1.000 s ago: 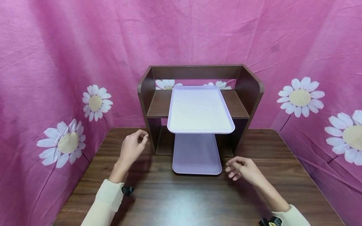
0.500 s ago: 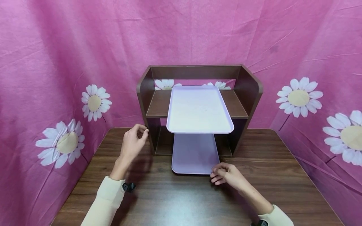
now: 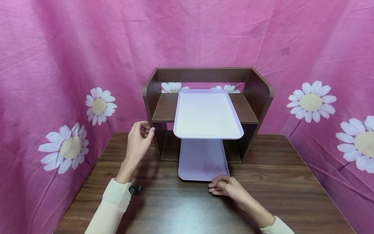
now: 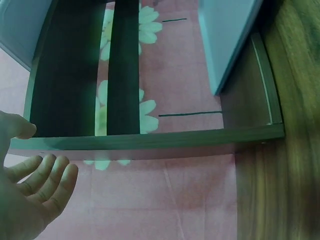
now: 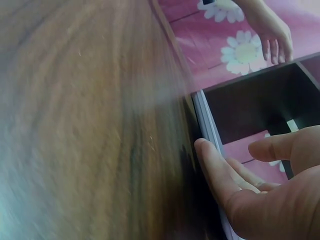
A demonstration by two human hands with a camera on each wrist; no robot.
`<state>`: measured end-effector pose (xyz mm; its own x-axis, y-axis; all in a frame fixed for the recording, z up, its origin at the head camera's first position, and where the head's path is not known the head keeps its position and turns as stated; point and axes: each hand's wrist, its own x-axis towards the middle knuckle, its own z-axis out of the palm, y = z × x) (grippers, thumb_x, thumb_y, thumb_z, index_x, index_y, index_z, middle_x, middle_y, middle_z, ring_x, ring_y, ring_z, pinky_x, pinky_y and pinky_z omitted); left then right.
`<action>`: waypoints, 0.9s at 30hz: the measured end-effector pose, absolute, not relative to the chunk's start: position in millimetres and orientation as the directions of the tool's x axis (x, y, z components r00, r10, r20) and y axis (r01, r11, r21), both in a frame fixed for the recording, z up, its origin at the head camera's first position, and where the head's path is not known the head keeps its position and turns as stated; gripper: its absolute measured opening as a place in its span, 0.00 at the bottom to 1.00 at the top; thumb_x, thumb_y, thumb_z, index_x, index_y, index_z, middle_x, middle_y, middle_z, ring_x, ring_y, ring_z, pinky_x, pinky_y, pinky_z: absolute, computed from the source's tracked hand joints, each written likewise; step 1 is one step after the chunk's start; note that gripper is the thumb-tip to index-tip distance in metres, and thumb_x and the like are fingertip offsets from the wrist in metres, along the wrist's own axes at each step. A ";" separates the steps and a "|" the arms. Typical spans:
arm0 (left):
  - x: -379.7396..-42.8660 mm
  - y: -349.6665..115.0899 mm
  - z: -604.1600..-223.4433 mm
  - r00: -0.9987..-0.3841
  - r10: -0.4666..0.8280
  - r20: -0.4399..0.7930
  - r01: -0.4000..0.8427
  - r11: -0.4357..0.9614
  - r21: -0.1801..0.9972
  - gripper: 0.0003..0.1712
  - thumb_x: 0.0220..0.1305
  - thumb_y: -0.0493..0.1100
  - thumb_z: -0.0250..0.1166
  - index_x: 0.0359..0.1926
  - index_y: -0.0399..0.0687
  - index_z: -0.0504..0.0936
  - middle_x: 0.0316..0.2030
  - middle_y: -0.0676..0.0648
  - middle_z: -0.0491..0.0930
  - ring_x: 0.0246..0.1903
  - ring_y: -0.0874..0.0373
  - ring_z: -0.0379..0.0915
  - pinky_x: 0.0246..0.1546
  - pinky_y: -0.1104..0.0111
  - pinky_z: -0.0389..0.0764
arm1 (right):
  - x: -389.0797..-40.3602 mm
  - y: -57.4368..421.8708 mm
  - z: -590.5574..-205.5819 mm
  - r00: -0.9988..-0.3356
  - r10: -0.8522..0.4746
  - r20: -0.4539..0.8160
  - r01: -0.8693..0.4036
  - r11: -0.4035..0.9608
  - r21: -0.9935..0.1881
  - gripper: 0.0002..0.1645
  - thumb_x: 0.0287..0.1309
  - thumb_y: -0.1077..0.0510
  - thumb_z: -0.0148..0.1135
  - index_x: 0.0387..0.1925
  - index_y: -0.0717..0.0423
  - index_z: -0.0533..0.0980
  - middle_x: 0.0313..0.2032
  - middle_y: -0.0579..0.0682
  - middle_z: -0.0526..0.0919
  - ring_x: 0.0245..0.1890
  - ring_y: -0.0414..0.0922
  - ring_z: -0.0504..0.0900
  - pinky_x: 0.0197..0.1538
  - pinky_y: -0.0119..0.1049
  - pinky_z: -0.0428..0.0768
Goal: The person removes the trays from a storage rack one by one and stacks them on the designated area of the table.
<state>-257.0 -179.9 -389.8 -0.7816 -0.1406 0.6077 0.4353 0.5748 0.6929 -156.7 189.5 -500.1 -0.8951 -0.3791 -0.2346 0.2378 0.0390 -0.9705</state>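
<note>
In the head view, a brown two-tier shelf (image 3: 246, 109) stands at the back of the table. A pale lilac tray (image 3: 208, 113) lies on its upper board and juts out in front. Below it, a second lilac tray (image 3: 203, 161) sits in the lower tier, its front part on the table. My right hand (image 3: 229, 188) is at that lower tray's front right corner. In the right wrist view its fingertips meet the tray rim (image 5: 209, 120), with the thumb raised apart. My left hand (image 3: 138, 141) is beside the shelf's left panel, fingers loosely bent, holding nothing.
The wooden table (image 3: 175, 204) stretches in front of the shelf and to both sides. A pink cloth (image 3: 204, 35) with white daisies hangs behind and at the sides.
My right hand has moved left, from beside the lower tray to its front right corner. My left hand has risen slightly along the shelf's panel, its fingers spreading a little. Both trays stay in place.
</note>
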 end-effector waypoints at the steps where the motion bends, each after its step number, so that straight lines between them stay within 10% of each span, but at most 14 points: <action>1: -257.2 -179.3 -388.5 -0.783 -0.144 0.605 0.431 0.575 0.696 0.19 0.67 0.36 0.72 0.55 0.32 0.80 0.46 0.38 0.83 0.42 0.45 0.84 0.43 0.71 0.86 | -155.7 188.5 -501.0 -0.893 -0.380 -0.241 0.247 0.033 -0.968 0.25 0.75 0.65 0.53 0.61 0.85 0.67 0.54 0.73 0.86 0.50 0.51 0.91 0.56 0.38 0.91; 17: -265.3 -169.1 -380.8 -0.858 -0.151 0.491 0.373 0.474 0.798 0.30 0.73 0.42 0.70 0.70 0.36 0.75 0.60 0.32 0.83 0.58 0.38 0.85 0.60 0.49 0.87 | -143.1 172.8 -513.3 -0.867 -0.390 -0.309 0.412 -0.214 -0.886 0.33 0.77 0.64 0.48 0.68 0.88 0.52 0.64 0.82 0.75 0.59 0.57 0.87 0.67 0.45 0.85; 27: -272.2 -168.1 -380.3 -0.882 -0.165 0.441 0.361 0.363 0.859 0.32 0.75 0.44 0.69 0.74 0.42 0.74 0.64 0.34 0.82 0.63 0.42 0.81 0.67 0.56 0.84 | -144.5 163.0 -514.8 -0.896 -0.292 -0.333 0.428 -0.378 -0.821 0.05 0.77 0.66 0.44 0.45 0.67 0.66 0.71 0.85 0.64 0.63 0.58 0.83 0.71 0.45 0.82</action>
